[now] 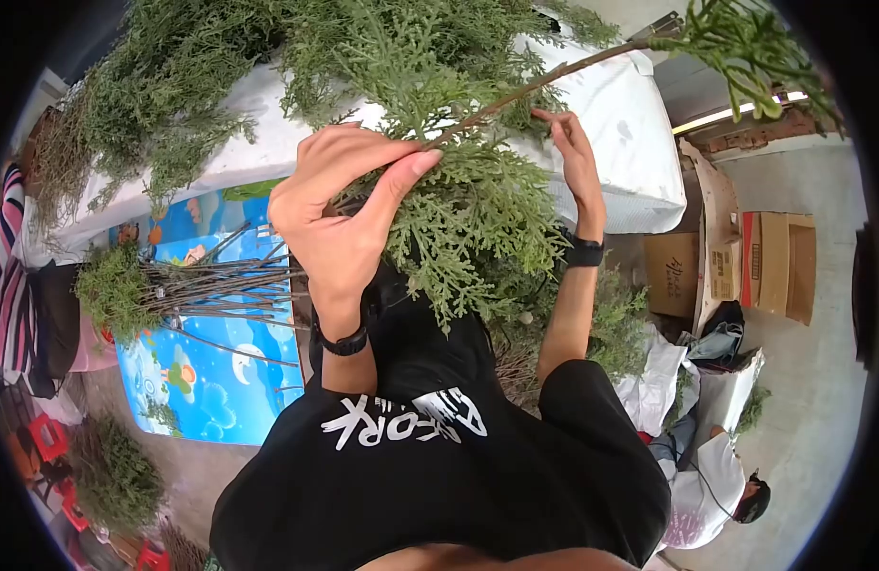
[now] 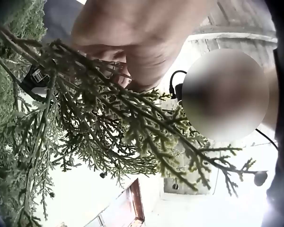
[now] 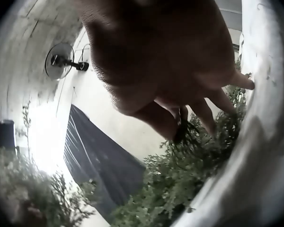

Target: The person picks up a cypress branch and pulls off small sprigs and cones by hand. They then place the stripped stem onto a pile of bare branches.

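My left hand (image 1: 335, 209) pinches the brown stem of an evergreen branch (image 1: 544, 80) between thumb and fingers. The stem slants up to the right and ends in a leafy tip (image 1: 734, 52). Scaly green foliage (image 1: 482, 219) hangs below this hand; in the left wrist view, sprigs (image 2: 146, 116) with small round cones spread under it. To the right, my right hand (image 1: 579, 162) is raised beside the white block's edge. In the right wrist view its thumb and forefinger pinch a dark green sprig (image 3: 182, 130), the other fingers spread over foliage (image 3: 175, 175).
Cut evergreen branches (image 1: 202, 67) are heaped on a long white wrapped block (image 1: 630, 143) ahead. Bare-stemmed branches (image 1: 230, 285) lie on a blue cartoon-print table (image 1: 211, 400) at left. Cardboard boxes (image 1: 670, 271) stand at right. A person in white (image 1: 701, 504) sits at lower right.
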`<state>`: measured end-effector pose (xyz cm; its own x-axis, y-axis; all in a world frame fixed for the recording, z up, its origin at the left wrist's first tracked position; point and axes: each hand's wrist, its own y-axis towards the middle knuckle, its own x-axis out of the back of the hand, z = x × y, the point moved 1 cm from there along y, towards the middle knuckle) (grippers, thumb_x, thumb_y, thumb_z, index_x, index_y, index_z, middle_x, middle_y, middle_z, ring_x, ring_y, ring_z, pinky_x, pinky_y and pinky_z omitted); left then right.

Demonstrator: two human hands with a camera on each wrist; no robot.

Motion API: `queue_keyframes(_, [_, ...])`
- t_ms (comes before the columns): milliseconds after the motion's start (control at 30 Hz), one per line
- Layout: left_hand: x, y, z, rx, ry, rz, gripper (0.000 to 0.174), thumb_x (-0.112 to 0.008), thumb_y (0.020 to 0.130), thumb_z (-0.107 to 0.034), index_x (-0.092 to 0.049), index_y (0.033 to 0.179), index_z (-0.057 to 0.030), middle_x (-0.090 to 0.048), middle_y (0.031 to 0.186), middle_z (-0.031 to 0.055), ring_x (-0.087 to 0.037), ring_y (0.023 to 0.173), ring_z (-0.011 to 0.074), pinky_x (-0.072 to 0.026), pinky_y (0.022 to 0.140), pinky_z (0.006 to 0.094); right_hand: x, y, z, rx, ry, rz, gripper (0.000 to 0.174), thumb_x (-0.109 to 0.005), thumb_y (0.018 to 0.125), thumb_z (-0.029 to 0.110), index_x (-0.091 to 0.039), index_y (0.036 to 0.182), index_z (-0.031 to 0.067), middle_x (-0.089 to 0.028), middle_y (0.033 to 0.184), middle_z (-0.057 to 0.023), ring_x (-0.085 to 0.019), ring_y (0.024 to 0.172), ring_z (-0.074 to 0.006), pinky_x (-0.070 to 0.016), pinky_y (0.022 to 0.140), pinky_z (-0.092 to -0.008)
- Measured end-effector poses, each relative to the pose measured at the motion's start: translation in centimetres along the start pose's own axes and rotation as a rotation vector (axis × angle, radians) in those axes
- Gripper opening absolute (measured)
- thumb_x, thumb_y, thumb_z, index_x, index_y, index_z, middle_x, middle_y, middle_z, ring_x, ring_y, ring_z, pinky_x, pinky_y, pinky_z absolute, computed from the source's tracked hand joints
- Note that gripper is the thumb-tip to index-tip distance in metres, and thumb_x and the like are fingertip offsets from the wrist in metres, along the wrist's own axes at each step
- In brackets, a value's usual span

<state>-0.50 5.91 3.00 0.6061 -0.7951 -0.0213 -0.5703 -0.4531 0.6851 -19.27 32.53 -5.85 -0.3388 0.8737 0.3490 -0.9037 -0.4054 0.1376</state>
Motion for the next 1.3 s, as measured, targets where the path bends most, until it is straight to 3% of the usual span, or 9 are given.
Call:
queue_keyframes(233, [0.2, 0.1, 0.0, 0.019, -0.012, 0.022, 0.009, -0.076, 0.065, 0.0, -0.071, 0.073, -0.0003, -0.066, 0.066, 0.0066, -0.058, 0.062, 0.0171, -0.044, 0.069, 0.0296, 0.1, -3.1, 1.4, 0.028, -0.024, 0.234, 0.012, -0.062, 0.084, 0.015, -0.057, 0.08, 0.0054, -0.038, 0.143, -0.016, -0.014, 0.141, -0.0294, -0.0148, 0.111, -0.0425])
queue_keyframes(433, [0.4, 0.0, 0.4, 0.023, -0.002, 0.022, 0.01, -0.076, 0.065, 0.0, -0.071, 0.073, -0.0001, -0.066, 0.066, 0.0062, -0.058, 0.063, 0.0169, -0.0442, 0.07, 0.0295, 1.9, -3.4, -0.9, 0.169, 0.396, -0.134, 0.012, -0.064, 0.085, 0.014, -0.064, 0.088, 0.0026, -0.038, 0.142, -0.0159, -0.026, 0.137, -0.0307, -0.0219, 0.11, -0.0442])
queue_keyframes(533, [0.3, 0.1, 0.4, 0.021, -0.005, 0.034, 0.01, -0.076, 0.065, 0.0, -0.071, 0.073, -0.0001, -0.066, 0.066, 0.0061, -0.058, 0.063, 0.0169, -0.0443, 0.071, 0.0294, 2.2, -3.2, 0.3, 0.106, 0.38, -0.488, 0.016, -0.061, 0.089, 0.015, -0.066, 0.093, 0.0003, -0.045, 0.137, -0.0147, -0.041, 0.128, -0.029, -0.0389, 0.102, -0.0407])
queue_keyframes(567, [0.2, 0.1, 0.5, 0.023, -0.005, 0.032, 0.01, -0.077, 0.065, 0.0, -0.071, 0.073, -0.0001, -0.066, 0.066, 0.0061, -0.058, 0.063, 0.0168, -0.0443, 0.071, 0.0294, 2.4, -3.1, 0.4, 0.154, 0.319, -0.512, 0.022, -0.053, 0.095, 0.017, -0.063, 0.109, 0.0035, -0.055, 0.126, -0.0123, -0.056, 0.109, -0.0195, -0.0501, 0.087, -0.0358])
queue_keyframes(700, [0.0, 0.1, 0.7, 0.036, 0.013, 0.031, 0.01, -0.077, 0.065, 0.0, -0.071, 0.073, -0.0001, -0.066, 0.066, 0.0062, -0.058, 0.063, 0.0169, -0.0442, 0.071, 0.0296, 3.8, -3.8, 2.0, 0.043, 0.066, -0.684, 0.028, -0.055, 0.094, 0.017, -0.06, 0.117, 0.0012, -0.063, 0.107, -0.0081, -0.056, 0.076, -0.0122, -0.052, 0.068, -0.0274])
queue_keyframes(800, [-0.3, 0.1, 0.7, 0.042, 0.027, 0.034, 0.011, -0.077, 0.064, 0.0, -0.071, 0.073, -0.0003, -0.066, 0.066, 0.0061, -0.058, 0.063, 0.0171, -0.044, 0.071, 0.0298, 3.6, -4.1, 3.2, 0.187, 0.389, -0.74, 0.029, -0.058, 0.092, 0.016, -0.061, 0.113, -0.0035, -0.064, 0.092, -0.0077, -0.058, 0.073, -0.0131, -0.0509, 0.063, -0.0283])
queue_keyframes(1033, [-1.2, -0.2, 0.6, 0.023, 0.15, 0.064, 0.013, -0.078, 0.064, -0.002, -0.071, 0.075, -0.0026, -0.066, 0.069, 0.0054, -0.058, 0.068, 0.018, -0.0423, 0.072, 0.0292, 3.3, -6.9, 3.3, 0.098, 0.74, -0.497, 0.028, -0.055, 0.091, 0.008, -0.054, 0.112, -0.011, -0.062, 0.104, -0.0241, -0.064, 0.094, -0.0306, -0.0545, 0.082, -0.037])
queue_keyframes(1167, [-1.4, -0.2, 0.2, 0.054, 0.151, 0.082, 0.013, -0.078, 0.064, -0.003, -0.071, 0.076, -0.0043, -0.066, 0.071, 0.0046, -0.055, 0.067, 0.0182, -0.0408, 0.069, 0.0293, -0.4, -8.3, 6.8, -0.027, 0.797, -0.327, 0.029, -0.05, 0.093, 0.007, -0.042, 0.118, -0.0038, -0.055, 0.112, -0.0351, -0.06, 0.1, -0.0419, -0.0527, 0.086, -0.0423])
queue_keyframes(1300, [-1.2, -0.2, -0.4, 0.017, 0.152, 0.088, 0.012, -0.077, 0.065, -0.004, -0.072, 0.076, -0.0056, -0.065, 0.07, 0.0035, -0.053, 0.067, 0.018, -0.0396, 0.068, 0.0291, -1.6, -9.3, 9.0, 0.079, 0.775, -0.242, 0.035, -0.052, 0.093, 0.015, -0.037, 0.122, 0.0025, -0.058, 0.111, -0.029, -0.061, 0.099, -0.0379, -0.0516, 0.079, -0.0427])
